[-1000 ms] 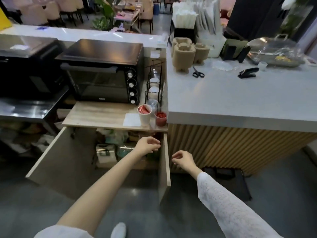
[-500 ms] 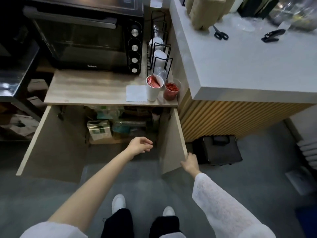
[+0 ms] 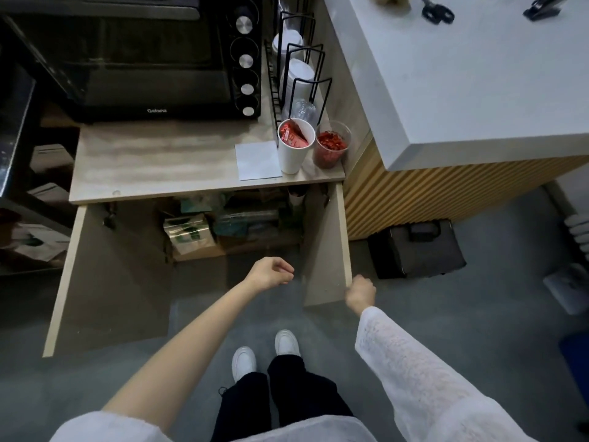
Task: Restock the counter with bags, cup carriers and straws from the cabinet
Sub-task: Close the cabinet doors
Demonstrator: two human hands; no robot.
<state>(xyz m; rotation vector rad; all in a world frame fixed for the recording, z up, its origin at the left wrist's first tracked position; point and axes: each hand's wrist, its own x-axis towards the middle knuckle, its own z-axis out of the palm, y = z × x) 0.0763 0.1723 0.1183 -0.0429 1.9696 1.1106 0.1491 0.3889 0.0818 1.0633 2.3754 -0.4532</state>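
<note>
The cabinet under the wooden shelf (image 3: 165, 161) stands with both doors swung out. Inside it lie a brown paper bag pack with green print (image 3: 188, 236) and dark wrapped bundles (image 3: 251, 221), dim and hard to tell apart. My left hand (image 3: 271, 274) hangs in front of the opening with fingers loosely curled and holds nothing. My right hand (image 3: 360, 293) grips the outer edge of the right cabinet door (image 3: 325, 250). The left cabinet door (image 3: 108, 275) stands wide open. The grey counter (image 3: 478, 74) is at the upper right.
A black oven (image 3: 137, 55) sits on the shelf beside a wire rack of lids (image 3: 296, 68), a white cup of red sachets (image 3: 294, 145) and a clear cup of red bits (image 3: 331, 148). Scissors (image 3: 436, 12) lie on the counter. A black case (image 3: 417, 247) stands on the floor by the slatted panel.
The view has tilted down and closer to the cabinet. My right hand has taken hold of the right door's edge and drawn it further open. My left hand has lowered slightly.
</note>
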